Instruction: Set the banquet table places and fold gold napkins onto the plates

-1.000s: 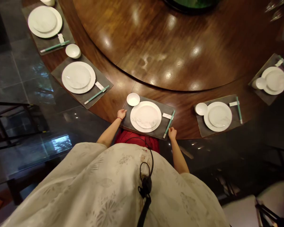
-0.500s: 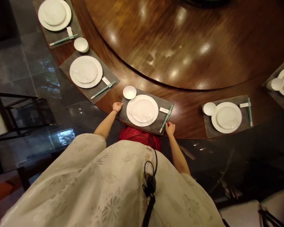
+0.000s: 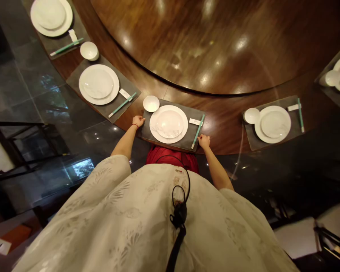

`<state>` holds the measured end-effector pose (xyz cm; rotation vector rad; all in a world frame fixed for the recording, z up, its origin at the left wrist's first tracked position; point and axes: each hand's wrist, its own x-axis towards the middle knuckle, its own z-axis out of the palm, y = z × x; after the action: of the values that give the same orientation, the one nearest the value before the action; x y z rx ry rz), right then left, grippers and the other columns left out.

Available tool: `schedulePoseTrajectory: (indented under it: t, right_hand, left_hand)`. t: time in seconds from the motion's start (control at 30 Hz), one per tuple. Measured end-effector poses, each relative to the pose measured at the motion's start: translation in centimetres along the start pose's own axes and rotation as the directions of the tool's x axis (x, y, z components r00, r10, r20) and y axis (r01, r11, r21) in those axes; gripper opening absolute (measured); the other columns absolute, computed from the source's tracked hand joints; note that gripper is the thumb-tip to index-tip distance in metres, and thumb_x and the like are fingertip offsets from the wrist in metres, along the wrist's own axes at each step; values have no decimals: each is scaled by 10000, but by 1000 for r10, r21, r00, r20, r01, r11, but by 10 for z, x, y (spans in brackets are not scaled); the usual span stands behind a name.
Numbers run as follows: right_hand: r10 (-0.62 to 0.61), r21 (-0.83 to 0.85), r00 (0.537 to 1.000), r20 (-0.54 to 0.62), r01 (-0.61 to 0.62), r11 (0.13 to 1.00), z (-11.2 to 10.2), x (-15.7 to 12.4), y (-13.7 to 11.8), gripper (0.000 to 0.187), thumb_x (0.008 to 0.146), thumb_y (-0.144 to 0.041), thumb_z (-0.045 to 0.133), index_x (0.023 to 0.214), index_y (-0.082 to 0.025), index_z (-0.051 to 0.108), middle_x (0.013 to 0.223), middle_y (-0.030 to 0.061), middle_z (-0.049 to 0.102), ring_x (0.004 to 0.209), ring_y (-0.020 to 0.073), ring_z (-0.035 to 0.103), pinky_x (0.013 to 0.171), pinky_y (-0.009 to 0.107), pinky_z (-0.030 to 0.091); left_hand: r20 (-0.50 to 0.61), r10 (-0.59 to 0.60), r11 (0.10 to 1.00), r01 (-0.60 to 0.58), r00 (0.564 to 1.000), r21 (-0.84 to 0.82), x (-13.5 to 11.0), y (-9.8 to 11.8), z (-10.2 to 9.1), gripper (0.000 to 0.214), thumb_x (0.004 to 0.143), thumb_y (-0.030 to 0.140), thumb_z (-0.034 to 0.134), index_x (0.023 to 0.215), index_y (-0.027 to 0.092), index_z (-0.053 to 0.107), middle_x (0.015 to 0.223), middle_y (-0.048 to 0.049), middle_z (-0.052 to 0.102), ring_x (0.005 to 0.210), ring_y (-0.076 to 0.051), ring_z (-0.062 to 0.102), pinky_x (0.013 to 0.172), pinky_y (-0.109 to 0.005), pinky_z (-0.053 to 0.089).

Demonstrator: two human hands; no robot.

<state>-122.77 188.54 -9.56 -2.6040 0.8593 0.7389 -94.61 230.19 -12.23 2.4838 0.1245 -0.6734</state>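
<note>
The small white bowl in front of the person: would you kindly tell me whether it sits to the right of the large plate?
No, the bowl sits left of the large plate, nearer the left hand.

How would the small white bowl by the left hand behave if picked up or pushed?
The small white bowl looks like glazed porcelain, so probably fragile and slick. Its rounded sides suggest it could rock or slide if pushed.

Wooden tabletop (image 3: 226, 132): dark, high gloss. Near place mat (image 3: 184, 141): grey, matt. Plate (image 3: 155, 132): white glazed ceramic, smooth, glossy. Paper slip (image 3: 195, 121): white, matt. Garment (image 3: 130, 215): pale patterned cloth, soft sheen. Floor (image 3: 53, 109): dark polished stone.
</note>
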Motion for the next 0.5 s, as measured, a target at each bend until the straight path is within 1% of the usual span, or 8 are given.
schedulePoseTrajectory:
  t: [0.1,0.2,0.3,0.43,0.5]
  right_hand:
    - [14,22,1000,9,-15,1000,0,-8,-6,274,977,-401,522,970,-185,691,1153,148,636,1108,314,483,831,361,412]
    - [8,59,1000,7,-8,998,0,-12,-9,268,982,-401,521,958,-195,690,1178,137,630,1155,319,468,865,384,419]
    - [13,102,1000,-3,-13,995,-2,-9,-8,263,987,-406,517,962,-206,686,1160,120,652,1149,304,471,886,394,419]
    - [25,173,1000,-12,-23,985,0,-1,-8,227,972,-389,561,934,-206,690,1100,107,689,1106,283,485,902,397,418]
    - [4,224,999,-36,4,975,3,0,-9,205,951,-372,606,891,-195,690,1061,109,698,1080,276,489,908,397,416]
  left_hand:
    - [37,28,990,-33,999,139,1,3,-6,210,781,346,600,769,141,644,820,-115,668,906,-257,631,888,-327,462]
    - [62,16,982,-28,998,185,2,4,-10,220,784,348,594,829,141,655,867,-124,680,981,-282,635,932,-344,467]
    - [80,-19,973,0,997,229,-1,6,-13,205,782,355,601,801,154,636,881,-126,682,1009,-291,635,950,-347,474]
    - [57,-52,964,35,997,265,-12,9,-17,203,782,362,614,808,162,626,923,-126,692,1041,-293,638,991,-362,471]
    - [-12,-68,965,68,998,251,-23,14,-17,212,786,322,609,892,142,643,984,-138,695,1060,-285,639,1023,-378,459]
